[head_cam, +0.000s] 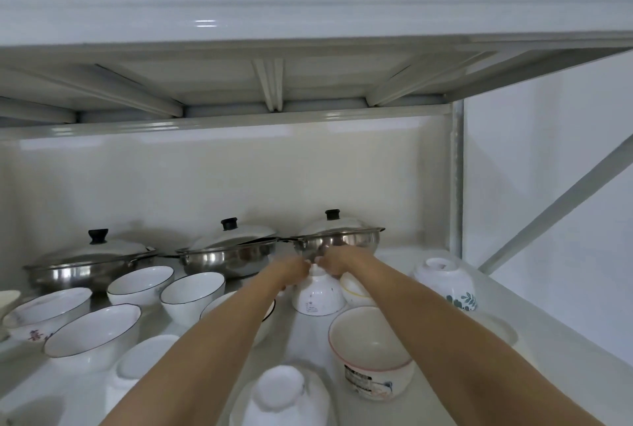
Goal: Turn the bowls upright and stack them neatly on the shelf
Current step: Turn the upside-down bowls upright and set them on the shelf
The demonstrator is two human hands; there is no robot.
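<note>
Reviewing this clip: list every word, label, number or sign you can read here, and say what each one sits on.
Nothing here can be read with confidence.
Red characters on the bowl at far left: blurred, not legible.
Printed label on the pink-rimmed bowl: text too small to read.
Small dark print on the upside-down bowl under both hands: too small to read.
Upside-down bowl at right: leaf pattern only, no text.
Pots, lids and shelf: no markings visible.
</note>
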